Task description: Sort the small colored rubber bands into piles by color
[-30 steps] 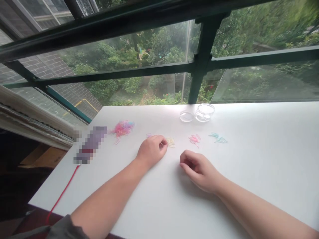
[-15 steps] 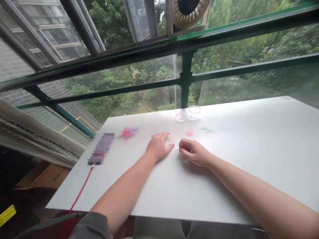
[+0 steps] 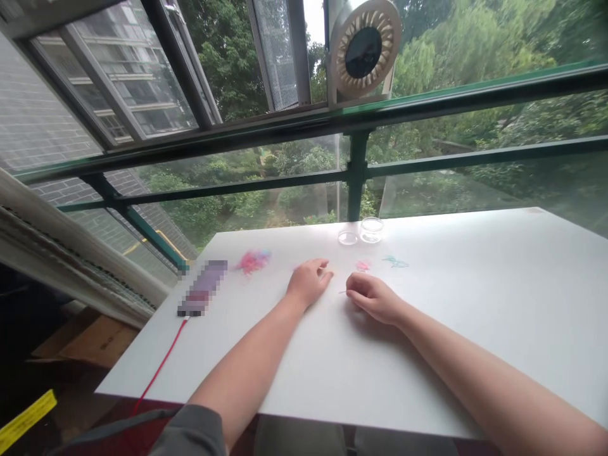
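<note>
My left hand [image 3: 308,282] rests on the white table, its thumb and fingertips apart with nothing visible between them. It covers the spot where a pale yellow pile lay. To its right, my right hand [image 3: 373,297] is closed in a pinch; a thin pale strand [image 3: 342,292] sticks out leftward from its fingertips. Just beyond this hand lies a small pile of pink strands [image 3: 363,265], and farther right some teal strands [image 3: 396,261]. A larger mixed heap of pink, red and blue strands [image 3: 253,261] sits left of my left hand. Whether the strands are loops is too fine to tell.
Two clear round containers stand at the table's far edge, a low one [image 3: 348,237] and a taller one [image 3: 371,230]. A blurred-out phone-like object [image 3: 203,288] with a red cable [image 3: 164,364] lies at the left. Green railing [image 3: 356,171] and a fan [image 3: 365,49] are beyond the white table [image 3: 304,380].
The view has tilted upward, so the scene sits lower. My left hand's fingers have curled in over the yellow pile, which is now hidden. My right hand still pinches the strand.
</note>
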### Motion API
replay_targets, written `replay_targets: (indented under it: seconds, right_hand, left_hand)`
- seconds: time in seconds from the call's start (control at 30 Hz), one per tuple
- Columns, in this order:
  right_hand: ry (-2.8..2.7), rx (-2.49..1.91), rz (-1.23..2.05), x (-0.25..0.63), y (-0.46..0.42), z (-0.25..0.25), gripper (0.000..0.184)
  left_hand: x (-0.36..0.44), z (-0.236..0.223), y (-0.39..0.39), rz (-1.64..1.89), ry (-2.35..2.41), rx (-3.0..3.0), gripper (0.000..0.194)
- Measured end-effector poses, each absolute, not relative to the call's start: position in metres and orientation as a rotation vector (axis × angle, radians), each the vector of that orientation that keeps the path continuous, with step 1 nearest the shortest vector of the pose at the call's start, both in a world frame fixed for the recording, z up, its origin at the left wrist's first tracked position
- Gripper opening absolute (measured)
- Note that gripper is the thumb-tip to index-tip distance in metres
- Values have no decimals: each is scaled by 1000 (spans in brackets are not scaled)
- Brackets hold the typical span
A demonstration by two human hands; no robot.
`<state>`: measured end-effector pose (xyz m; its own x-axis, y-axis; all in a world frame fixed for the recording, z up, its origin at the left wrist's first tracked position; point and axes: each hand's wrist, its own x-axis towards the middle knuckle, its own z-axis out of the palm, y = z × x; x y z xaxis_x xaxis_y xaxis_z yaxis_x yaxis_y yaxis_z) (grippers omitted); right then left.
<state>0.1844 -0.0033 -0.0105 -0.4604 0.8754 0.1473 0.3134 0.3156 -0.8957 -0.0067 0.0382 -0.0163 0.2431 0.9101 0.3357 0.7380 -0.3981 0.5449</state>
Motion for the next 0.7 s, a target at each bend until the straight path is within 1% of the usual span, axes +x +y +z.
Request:
replay_targets:
  seconds: [0.23,0.4,0.6,0.7]
  right_hand:
    - [-1997,-1102,1039,186,-4,-13,11]
    - [-1937,-1198,1001,180,2,-13,12]
    - [-1786,-1303,1097,163,10,-6,15]
    - [-1837,-1241,1051,163,12,-10,14]
  left_hand:
    - [-16,-10,23,1043,1345,2172,24]
    - [-11,-8,14,978,1118,2164,29]
    - [-5,-12,16,1008,1141,2068,23]
    - [-7,-14,19,1022,1152,2028,21]
